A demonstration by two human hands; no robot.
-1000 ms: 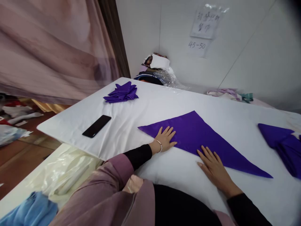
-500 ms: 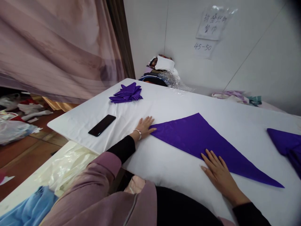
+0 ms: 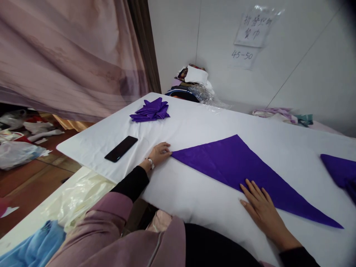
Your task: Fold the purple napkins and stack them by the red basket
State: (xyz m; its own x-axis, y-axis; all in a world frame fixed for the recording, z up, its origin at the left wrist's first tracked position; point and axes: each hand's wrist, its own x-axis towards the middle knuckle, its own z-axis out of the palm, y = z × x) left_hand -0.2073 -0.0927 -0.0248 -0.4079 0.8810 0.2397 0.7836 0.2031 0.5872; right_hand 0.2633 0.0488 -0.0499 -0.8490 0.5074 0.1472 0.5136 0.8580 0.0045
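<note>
A purple cloth napkin (image 3: 236,163) lies folded into a wide triangle on the white-covered table (image 3: 189,193). Its left corner is pinched between the thumb and finger of my left hand (image 3: 159,153), which wears a bracelet at the wrist. My right hand (image 3: 260,202) rests flat, fingers spread, with the fingertips on the napkin's near edge and the thumb on the white cover. The napkin's right corner (image 3: 338,225) lies loose on the table.
A stack of folded purple napkins (image 3: 151,110) sits at the far left, with a black phone (image 3: 121,148) nearer. More purple cloth (image 3: 338,170) lies at the right edge. Paper signs (image 3: 250,31) hang on the wall, and piled fabrics (image 3: 191,81) stand behind the table.
My left hand has gone from lying flat by the napkin's left corner to pinching it, and has moved left. That corner now reaches further left. My right hand stays flat in place.
</note>
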